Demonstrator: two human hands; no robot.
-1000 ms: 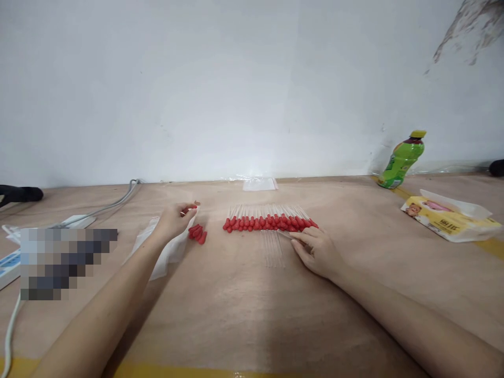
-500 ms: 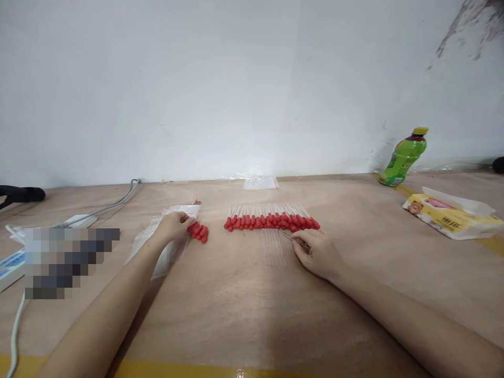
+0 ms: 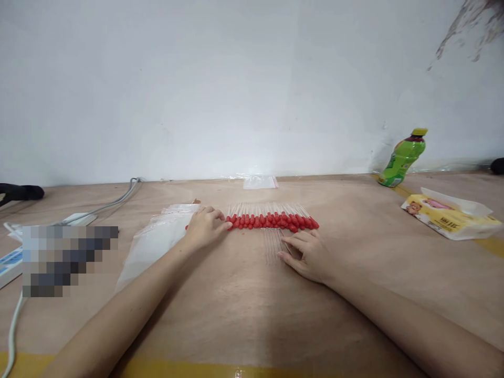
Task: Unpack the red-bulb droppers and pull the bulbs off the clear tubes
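Droppers with red rubber bulbs (image 3: 271, 221) lie side by side in a row, their thin clear stems pointing toward the wall. At the row's left end is my left hand (image 3: 205, 226), thumb and fingers apart, the thumb tip against the end bulbs. A bit of red shows behind this hand; the rest there is hidden. Below the row lie several bare thin glass tubes (image 3: 271, 247). To their right rests my right hand (image 3: 309, 254), its thumb and forefinger spread beside a tube at the edge of the group. Its curled fingers are partly hidden.
Clear plastic bags (image 3: 157, 239) lie left of my left hand, and another small bag (image 3: 260, 182) is by the wall. A green bottle (image 3: 403, 157) and a yellow tissue pack (image 3: 451, 216) stand right. Cables and a power strip (image 3: 11, 265) are at left.
My left hand has moved right, from the small pile of red bulbs to the row's left end. My right hand has shifted slightly left, and its thumb and forefinger have spread.
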